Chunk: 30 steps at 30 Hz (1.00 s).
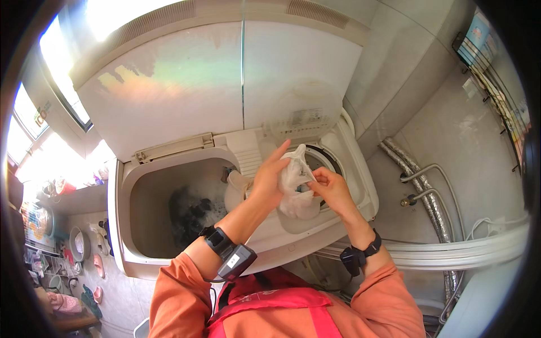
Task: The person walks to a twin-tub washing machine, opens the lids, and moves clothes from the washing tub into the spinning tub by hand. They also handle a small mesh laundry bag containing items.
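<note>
A crumpled, thin white bag (299, 203), partly see-through, is between my two hands above the spin side of a twin-tub washing machine (291, 248). My left hand (267, 179) holds it from the left, forefinger stretched out and thumb against the bag. With thumb and fingers, my right hand (331, 188) pinches its right edge, where a gap shows something dark. Behind the bag lies the round spin tub (323, 158), partly hidden. To the left, dark clothes (190, 215) lie in sudsy water in the wash tub (146, 203). A pale cloth-like thing (237, 190) hangs at that tub's right side.
The raised lid (203, 76) stands behind the machine. On the right wall are metal pipes (439, 186), a foil-wrapped hose (418, 186) and a wire rack (494, 80). A white rail-like bar (456, 253) crosses at right. Slippers (98, 265) and a basin (79, 243) lie on the left floor.
</note>
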### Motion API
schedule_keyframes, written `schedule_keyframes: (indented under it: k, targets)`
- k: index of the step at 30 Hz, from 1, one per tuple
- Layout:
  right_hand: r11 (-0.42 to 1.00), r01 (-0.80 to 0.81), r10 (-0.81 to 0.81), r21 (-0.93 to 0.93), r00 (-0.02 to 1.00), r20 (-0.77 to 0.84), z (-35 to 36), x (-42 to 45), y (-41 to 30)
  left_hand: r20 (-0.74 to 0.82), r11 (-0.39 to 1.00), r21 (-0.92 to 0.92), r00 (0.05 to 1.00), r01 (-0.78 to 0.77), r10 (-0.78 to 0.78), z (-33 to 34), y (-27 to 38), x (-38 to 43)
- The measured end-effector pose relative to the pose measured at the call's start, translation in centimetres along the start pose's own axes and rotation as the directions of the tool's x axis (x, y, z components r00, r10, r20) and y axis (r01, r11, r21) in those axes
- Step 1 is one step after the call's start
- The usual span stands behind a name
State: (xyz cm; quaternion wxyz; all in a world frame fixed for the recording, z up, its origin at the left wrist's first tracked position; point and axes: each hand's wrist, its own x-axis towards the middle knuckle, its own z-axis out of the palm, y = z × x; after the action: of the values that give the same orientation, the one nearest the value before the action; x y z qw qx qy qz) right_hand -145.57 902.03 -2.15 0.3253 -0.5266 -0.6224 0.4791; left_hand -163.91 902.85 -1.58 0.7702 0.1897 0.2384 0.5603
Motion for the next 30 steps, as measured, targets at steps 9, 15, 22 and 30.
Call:
schedule_keyframes:
  k: [9, 15, 22, 30]
  targets:
    - [0.334, -0.116, 0.101, 0.936, 0.991, 0.087, 3.1, -0.7, 1.4, -0.102, 0.907, 0.420, 0.994, 0.003, 0.044, -4.0, -1.5, 2.2]
    - [0.501, 0.130, -0.049, 0.856, 0.991, -0.123, 1.6, -1.5, -1.5, -0.081, 0.679, 0.731, 0.979, -0.071, 0.189, -1.4, -0.1, 0.2]
    - [0.672, 0.106, -0.133, 0.733, 0.991, -0.021, 1.3, -1.8, -0.7, 0.196, 0.545, 0.806, 0.973, -0.230, 0.121, -2.4, -0.3, -0.8]
    - [0.626, 0.081, -0.051, 0.775, 0.997, -0.063, 0.9, -2.0, -0.5, -0.168, 0.979, 0.195, 0.981, -0.065, 0.099, -3.0, -0.3, -1.7]
